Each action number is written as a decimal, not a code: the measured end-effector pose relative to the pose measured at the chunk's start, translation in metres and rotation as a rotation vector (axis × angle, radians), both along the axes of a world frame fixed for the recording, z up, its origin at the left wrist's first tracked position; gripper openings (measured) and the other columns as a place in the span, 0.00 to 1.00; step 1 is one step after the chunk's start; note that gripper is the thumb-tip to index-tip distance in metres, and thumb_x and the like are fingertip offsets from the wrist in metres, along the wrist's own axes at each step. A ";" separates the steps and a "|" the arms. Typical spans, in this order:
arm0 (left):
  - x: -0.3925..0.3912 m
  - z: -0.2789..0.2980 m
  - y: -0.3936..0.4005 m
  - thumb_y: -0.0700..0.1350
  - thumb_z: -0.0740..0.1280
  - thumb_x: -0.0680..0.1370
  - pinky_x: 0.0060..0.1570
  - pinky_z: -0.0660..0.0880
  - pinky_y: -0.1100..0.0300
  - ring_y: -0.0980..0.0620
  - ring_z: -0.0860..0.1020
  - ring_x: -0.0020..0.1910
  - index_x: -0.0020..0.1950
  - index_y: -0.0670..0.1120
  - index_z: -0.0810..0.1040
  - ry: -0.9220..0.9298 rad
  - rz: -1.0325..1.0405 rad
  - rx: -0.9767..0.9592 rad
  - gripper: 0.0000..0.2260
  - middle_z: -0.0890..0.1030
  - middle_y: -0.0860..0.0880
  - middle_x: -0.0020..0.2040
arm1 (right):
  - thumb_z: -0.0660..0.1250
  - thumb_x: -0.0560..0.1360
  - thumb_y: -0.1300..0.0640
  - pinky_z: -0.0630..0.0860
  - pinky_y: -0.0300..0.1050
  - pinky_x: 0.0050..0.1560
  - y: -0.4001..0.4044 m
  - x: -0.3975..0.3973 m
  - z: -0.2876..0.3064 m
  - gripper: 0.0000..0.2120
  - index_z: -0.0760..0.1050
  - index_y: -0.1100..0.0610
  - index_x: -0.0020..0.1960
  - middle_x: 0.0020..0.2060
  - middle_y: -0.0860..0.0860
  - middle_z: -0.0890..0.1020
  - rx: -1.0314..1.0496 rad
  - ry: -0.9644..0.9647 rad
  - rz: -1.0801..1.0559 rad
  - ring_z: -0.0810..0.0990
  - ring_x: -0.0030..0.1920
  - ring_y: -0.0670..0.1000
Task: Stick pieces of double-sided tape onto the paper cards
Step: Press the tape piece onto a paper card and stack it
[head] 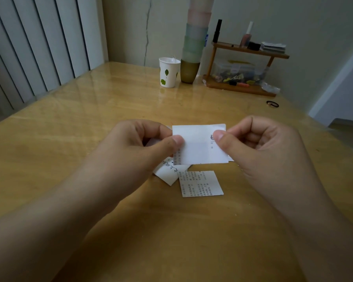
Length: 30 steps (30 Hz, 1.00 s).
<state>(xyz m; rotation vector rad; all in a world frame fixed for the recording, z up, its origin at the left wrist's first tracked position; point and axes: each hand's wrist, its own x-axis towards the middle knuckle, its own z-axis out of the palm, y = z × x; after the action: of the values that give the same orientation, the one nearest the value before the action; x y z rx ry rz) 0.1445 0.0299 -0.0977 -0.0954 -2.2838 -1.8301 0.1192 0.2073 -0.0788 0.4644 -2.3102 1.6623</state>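
A white paper card [199, 146] with faint print is held up above the wooden table [90, 123]. My left hand [143, 145] pinches its left edge between thumb and fingers. My right hand [259, 147] pinches its right edge the same way. Below it on the table lie a printed card [201, 183] and another white card [168, 173] with black characters, partly overlapping. A further scrap of paper peeks out behind my left hand. I see no roll of tape.
At the back stand a white paper cup [169, 72] with green leaves, a tall stack of cups [194, 47], and a small wooden shelf [247, 68] with bottles and a clear box. A black hair tie [272, 103] lies at the right.
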 end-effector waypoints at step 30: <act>-0.001 -0.002 -0.001 0.51 0.70 0.73 0.28 0.56 0.60 0.47 0.59 0.30 0.32 0.46 0.78 0.009 -0.017 0.009 0.13 0.65 0.43 0.29 | 0.74 0.69 0.57 0.75 0.34 0.34 0.000 -0.002 -0.001 0.09 0.75 0.52 0.33 0.32 0.51 0.83 -0.062 -0.015 0.034 0.80 0.33 0.46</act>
<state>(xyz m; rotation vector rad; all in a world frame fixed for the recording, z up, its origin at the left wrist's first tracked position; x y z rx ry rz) 0.1437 0.0285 -0.0995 -0.1213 -2.2757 -1.8444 0.1173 0.2074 -0.0797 0.4827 -2.2662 1.7530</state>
